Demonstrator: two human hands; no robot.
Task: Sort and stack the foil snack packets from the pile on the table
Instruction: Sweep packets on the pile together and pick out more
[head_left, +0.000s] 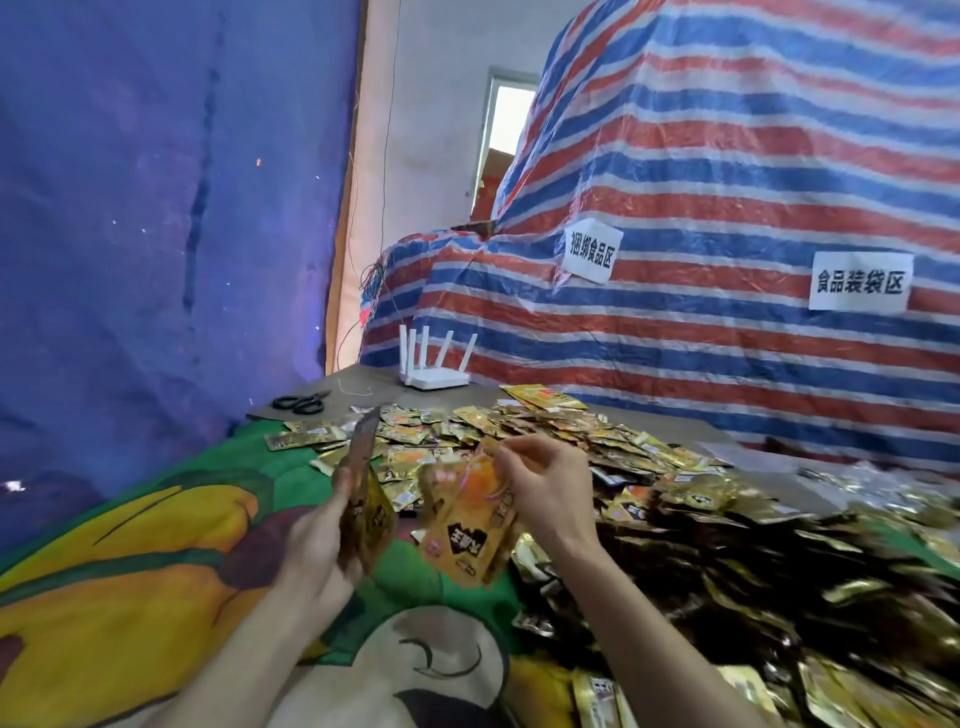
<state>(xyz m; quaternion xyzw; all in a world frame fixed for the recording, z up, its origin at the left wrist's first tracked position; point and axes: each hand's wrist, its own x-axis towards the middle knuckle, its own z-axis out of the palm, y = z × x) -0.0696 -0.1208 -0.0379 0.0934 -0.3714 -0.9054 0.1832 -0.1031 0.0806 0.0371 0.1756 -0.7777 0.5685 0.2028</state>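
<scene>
A striped tarpaulin (753, 171) fills the view from 12 to 3 o'clock, with two paper signs (858, 281) fixed on it. Below it the pile of foil packets (701, 519) spreads from 3 round to 5 o'clock over the cartoon-print cloth (156, 561), far too many to count. I judge the sorting barely begun, since no finished stack shows on the table. At 6 o'clock the left hand (322, 540) has its fingers curled round an upright stack of packets (366, 493). Just beside it the right hand (550, 483) pinches a few blurred orange packets (467, 525). At 12 from the hands stands one white router (435, 379) with five antennas, and at 11 lies one pair of scissors (300, 403).
</scene>
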